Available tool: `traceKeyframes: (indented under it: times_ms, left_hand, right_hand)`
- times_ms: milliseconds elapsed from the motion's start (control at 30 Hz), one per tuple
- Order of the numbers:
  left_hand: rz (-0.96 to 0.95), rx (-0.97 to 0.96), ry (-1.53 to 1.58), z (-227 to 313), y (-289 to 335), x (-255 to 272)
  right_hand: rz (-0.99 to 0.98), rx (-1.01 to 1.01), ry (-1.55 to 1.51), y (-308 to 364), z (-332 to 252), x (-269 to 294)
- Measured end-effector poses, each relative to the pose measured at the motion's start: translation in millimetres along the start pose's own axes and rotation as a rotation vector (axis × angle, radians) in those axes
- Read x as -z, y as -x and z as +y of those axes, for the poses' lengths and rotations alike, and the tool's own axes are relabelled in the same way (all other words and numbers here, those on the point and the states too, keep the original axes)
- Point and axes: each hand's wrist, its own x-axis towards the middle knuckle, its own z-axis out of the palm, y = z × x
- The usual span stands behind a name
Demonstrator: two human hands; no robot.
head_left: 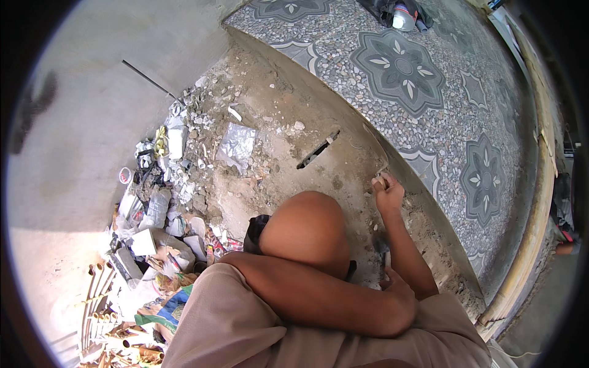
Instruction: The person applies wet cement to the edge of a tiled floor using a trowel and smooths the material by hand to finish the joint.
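My right hand (390,195) is closed in a pinch beside the foot of the tiled ledge, on a small pale piece (381,180) whose kind I cannot make out. My left arm lies across my bent knee (310,230). Low and to the right, my left hand (397,293) is closed round the pale handle of a tool (387,260). A dull grey end of that tool points away from me at the dirt; its exact shape is partly hidden. Bare, gritty ground (343,178) lies under both hands.
To the right rises a ledge with patterned tiles (402,67). A dark slot-like strip (318,150) lies in the ground ahead. Rubbish and rubble (156,208), a clear plastic sheet (237,146), bamboo pieces (98,282) and a thin rod (150,81) are on the left by the wall.
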Motion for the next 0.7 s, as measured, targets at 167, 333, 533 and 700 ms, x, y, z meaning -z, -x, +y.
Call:
traceKeyframes:
  times_ms: [167, 333, 533, 700]
  left_hand:
    - [0.277, -0.224, 0.107, -1.2, 1.1, -7.3]
    - [0.535, -0.375, -0.030, -9.1, 25.6, 19.3]
    - [0.699, -0.388, -0.022, -21.1, 23.9, 32.1]
    - [0.607, -0.444, -0.072, -14.5, 30.1, 47.0]
  right_hand:
    - [-0.346, -0.054, 0.202, 78.5, 15.7, 44.7]
    - [-0.321, -0.103, 0.267, 117.6, 31.7, 39.2]
    - [-0.402, -0.212, 0.337, 112.5, 9.3, 34.9]
    - [-0.538, -0.260, 0.482, 101.1, 0.6, 26.8]
